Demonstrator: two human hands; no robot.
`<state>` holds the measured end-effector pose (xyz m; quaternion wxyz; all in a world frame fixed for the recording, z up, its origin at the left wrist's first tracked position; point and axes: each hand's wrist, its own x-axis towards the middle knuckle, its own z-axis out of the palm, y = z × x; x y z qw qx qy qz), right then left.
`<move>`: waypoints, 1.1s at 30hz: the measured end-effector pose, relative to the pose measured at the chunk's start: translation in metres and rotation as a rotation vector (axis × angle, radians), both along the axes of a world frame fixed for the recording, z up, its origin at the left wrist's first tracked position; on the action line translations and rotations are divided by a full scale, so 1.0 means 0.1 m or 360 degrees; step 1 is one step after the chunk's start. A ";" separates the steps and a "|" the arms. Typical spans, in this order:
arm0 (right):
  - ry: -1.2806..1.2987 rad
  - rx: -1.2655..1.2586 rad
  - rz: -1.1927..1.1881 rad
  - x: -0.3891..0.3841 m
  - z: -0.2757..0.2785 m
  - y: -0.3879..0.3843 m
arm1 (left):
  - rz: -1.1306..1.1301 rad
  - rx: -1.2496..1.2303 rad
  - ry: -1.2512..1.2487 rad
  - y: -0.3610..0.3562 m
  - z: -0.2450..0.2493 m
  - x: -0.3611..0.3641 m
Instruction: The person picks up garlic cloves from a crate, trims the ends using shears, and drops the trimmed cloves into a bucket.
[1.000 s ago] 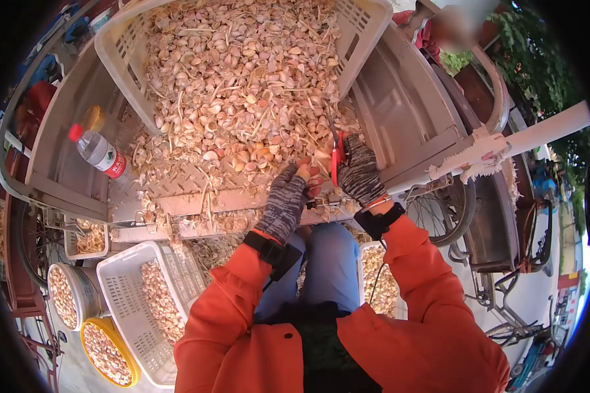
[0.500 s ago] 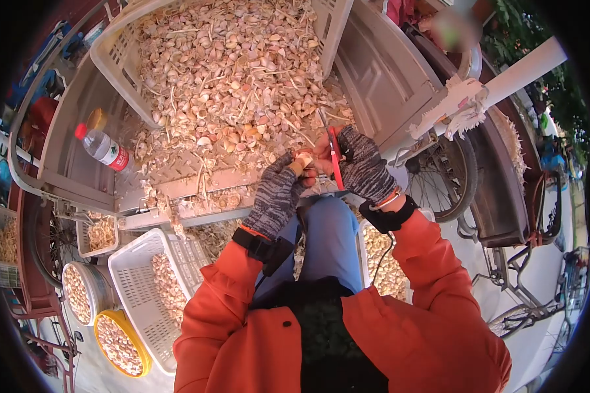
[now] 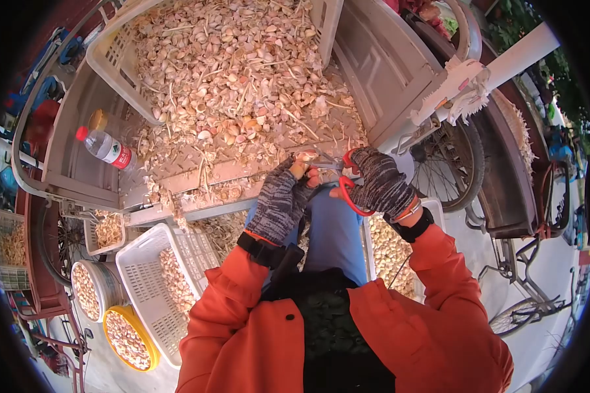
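Head view, contents as follows. Left hand (image 3: 276, 204): one, in a grey knitted glove with bare fingertips, pinching a small garlic piece (image 3: 304, 157) at the front edge of the cart bed (image 3: 206, 171). Right hand (image 3: 381, 182): one, gloved alike, fingers closed about the red handles of the scissors (image 3: 340, 168). Blades: parted, pointing towards the left hand; whether they touch the garlic piece is hard to tell, the detail being small.

Garlic heap (image 3: 233, 72): one, loose cloves with dry stalks, spilling from a pale crate (image 3: 120, 73) onto the cart bed. Bottle (image 3: 109, 150): one, clear, red cap and red label, tilted, left of the heap.

Below the cart, left side: white crate (image 3: 136, 278), tilted, part filled with cloves; white bucket (image 3: 106, 283) and yellow bucket (image 3: 149, 335), side by side, both holding cloves. Right of the blue-trousered legs (image 3: 334, 229): another crate (image 3: 434, 208), also holding cloves.
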<state>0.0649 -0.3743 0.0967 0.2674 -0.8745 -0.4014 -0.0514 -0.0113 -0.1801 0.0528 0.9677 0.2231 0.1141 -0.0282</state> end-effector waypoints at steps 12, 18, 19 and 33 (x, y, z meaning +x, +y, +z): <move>0.1651 0.0240 -0.0280 -0.19 0.02 0.07 | -0.0160 0.0717 -0.0099 0.00 -0.03 -0.09; 0.1192 0.0667 -0.0456 -0.15 -0.47 0.21 | 0.0064 0.0466 0.0008 0.30 0.06 -0.36; 0.1016 0.0689 -0.0370 -0.23 -0.35 0.29 | 0.0075 0.0312 0.0019 0.30 0.13 -0.39; 0.0368 0.0185 -0.0037 -0.47 -0.16 0.01 | 0.0233 0.0909 0.0058 -0.05 0.10 -0.40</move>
